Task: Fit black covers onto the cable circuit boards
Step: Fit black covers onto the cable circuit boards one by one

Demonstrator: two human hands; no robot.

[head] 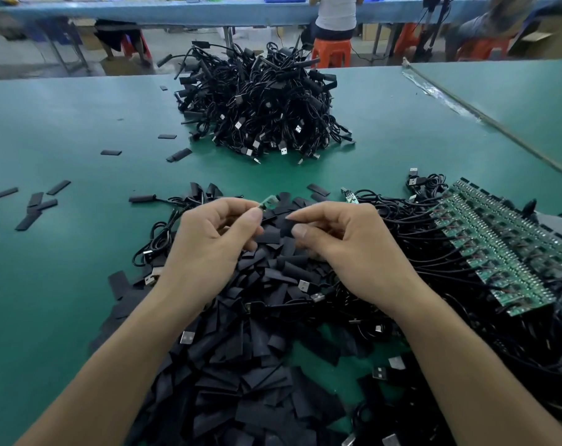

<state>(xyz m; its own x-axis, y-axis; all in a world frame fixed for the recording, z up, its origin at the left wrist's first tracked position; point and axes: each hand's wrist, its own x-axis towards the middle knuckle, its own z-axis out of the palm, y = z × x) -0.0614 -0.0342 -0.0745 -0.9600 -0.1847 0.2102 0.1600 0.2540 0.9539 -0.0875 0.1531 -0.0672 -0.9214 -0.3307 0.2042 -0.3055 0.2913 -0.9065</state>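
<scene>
Flat black covers heap across the lower centre. Green circuit boards, cables attached, lie in a slanted row at right. At centre one small board, blurred, seems raised beside a single cover.

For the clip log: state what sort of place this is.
Likely an electronics assembly workshop: a green workbench heaped with USB cables, a pile of loose black covers, rows of green circuit boards, and a person on an orange stool at another bench behind.
</scene>
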